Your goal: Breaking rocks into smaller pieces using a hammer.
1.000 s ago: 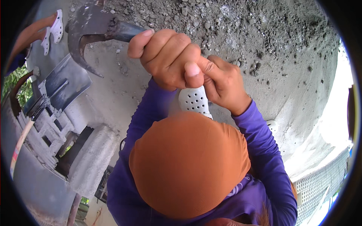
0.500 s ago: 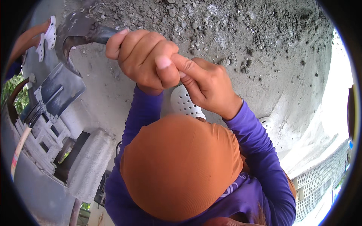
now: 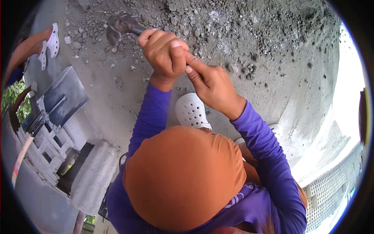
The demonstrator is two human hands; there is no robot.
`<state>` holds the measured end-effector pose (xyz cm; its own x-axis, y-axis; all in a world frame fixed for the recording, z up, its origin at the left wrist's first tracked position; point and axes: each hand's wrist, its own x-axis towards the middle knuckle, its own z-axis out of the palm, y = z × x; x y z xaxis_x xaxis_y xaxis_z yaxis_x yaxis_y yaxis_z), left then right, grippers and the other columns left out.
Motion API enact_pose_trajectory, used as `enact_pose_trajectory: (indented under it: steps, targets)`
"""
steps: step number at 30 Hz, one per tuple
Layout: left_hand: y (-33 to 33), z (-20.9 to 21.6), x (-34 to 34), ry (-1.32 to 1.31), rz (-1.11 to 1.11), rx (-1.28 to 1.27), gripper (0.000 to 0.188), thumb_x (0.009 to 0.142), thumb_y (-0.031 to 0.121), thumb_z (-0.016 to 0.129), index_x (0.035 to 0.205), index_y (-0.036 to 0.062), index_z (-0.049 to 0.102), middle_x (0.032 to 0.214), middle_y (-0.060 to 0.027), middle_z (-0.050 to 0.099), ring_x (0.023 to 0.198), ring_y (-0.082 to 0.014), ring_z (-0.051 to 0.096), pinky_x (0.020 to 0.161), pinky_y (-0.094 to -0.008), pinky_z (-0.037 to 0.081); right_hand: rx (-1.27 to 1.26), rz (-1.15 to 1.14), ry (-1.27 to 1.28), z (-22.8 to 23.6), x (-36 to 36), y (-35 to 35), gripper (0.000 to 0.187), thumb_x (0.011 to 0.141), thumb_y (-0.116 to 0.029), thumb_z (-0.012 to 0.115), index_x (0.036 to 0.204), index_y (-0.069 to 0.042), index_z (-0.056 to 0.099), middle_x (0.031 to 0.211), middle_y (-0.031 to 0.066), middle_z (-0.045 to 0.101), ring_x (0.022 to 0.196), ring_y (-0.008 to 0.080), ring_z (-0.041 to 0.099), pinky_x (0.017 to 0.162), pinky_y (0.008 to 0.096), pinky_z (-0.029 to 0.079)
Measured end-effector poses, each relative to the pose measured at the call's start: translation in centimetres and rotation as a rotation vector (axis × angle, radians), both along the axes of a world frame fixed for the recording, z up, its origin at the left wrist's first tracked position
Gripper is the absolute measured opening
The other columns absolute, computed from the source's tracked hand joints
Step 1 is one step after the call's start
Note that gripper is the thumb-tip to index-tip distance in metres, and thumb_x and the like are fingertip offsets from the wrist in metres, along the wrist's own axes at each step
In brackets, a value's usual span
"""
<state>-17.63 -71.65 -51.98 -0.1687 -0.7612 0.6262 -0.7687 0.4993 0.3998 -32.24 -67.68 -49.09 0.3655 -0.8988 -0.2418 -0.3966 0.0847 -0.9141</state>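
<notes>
My left hand is wrapped round the handle of a hoe, close behind its dark metal head. Just behind it, my right hand is closed on the same handle, its thumb and finger meeting the left hand; between them they hide most of the handle. The hoe's head, somewhat blurred, is down at loose grey gravel in the upper part of the view. Both arms wear purple sleeves. Below my hands is a white perforated clog on the grey ground.
A rounded orange cloth shape fills the lower middle. At left are a shovel, hollow concrete blocks and a rough grey cylinder. Another person's legs in white clogs stand at upper left. A lattice panel lies lower right.
The hoe's head has swung rightward and away from me, down to the gravel. My left hand has shifted right with it; my right hand has moved only slightly.
</notes>
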Motion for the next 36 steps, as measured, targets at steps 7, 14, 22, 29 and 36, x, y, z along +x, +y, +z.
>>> enact_pose_trajectory:
  steps: [7, 14, 22, 29, 36]
  targets:
    - [-0.7, 2.1, -1.0, -0.149, 0.065, -0.381, 0.04, 0.088, 0.022, 0.029, 0.053, 0.0195, 0.048, 0.051, 0.0053, 0.05, 0.055, -0.0124, 0.049, 0.08, -0.0322, 0.032, -0.3, 0.106, -0.139, -1.8, -1.7, -1.1, 0.035, 0.086, -0.02, 0.055, 0.121, -0.022, 0.056, 0.069, 0.0087, 0.059, 0.061, 0.0277, 0.058, 0.059, 0.0356, 0.049]
    - [-1.9, -6.3, -2.0, 0.088, -0.096, 0.151, 0.039, 0.086, 0.018, 0.031, 0.051, 0.0139, 0.049, 0.054, 0.0007, 0.052, 0.057, -0.0193, 0.046, 0.077, -0.036, 0.032, 0.139, -0.055, -0.023, -6.3, -2.2, 1.2, 0.037, 0.091, -0.023, 0.051, 0.127, -0.015, 0.051, 0.076, 0.0186, 0.062, 0.067, 0.028, 0.062, 0.066, 0.0345, 0.047]
    - [4.1, -1.4, -0.5, 0.024, -0.207, 0.184, 0.044, 0.086, 0.019, 0.028, 0.048, 0.0136, 0.049, 0.051, 0.0007, 0.051, 0.052, -0.0178, 0.048, 0.076, -0.0353, 0.035, 0.291, -0.056, -0.013, -0.8, -1.0, 6.0, 0.036, 0.091, -0.021, 0.05, 0.126, -0.013, 0.05, 0.067, 0.0186, 0.058, 0.062, 0.0345, 0.058, 0.056, 0.0374, 0.045]
    - [5.2, 0.8, -2.4, -0.092, -0.203, -0.005, 0.038, 0.085, 0.022, 0.031, 0.054, 0.014, 0.051, 0.055, 0.0001, 0.052, 0.056, -0.0162, 0.049, 0.078, -0.0327, 0.034, -0.16, -0.073, -0.183, -3.8, -2.2, 8.0, 0.032, 0.09, -0.017, 0.051, 0.122, -0.015, 0.053, 0.073, 0.0149, 0.06, 0.064, 0.0331, 0.059, 0.056, 0.0394, 0.047]
    - [4.9, -4.6, -2.8, 0.101, -0.233, 0.298, 0.036, 0.085, 0.018, 0.036, 0.05, 0.0132, 0.046, 0.054, 0.0011, 0.049, 0.052, -0.0186, 0.044, 0.074, -0.0355, 0.033, 0.238, -0.067, 0.058, -3.6, -2.6, 7.0, 0.035, 0.091, -0.021, 0.05, 0.125, -0.015, 0.051, 0.064, 0.0197, 0.058, 0.058, 0.038, 0.058, 0.054, 0.0427, 0.045]
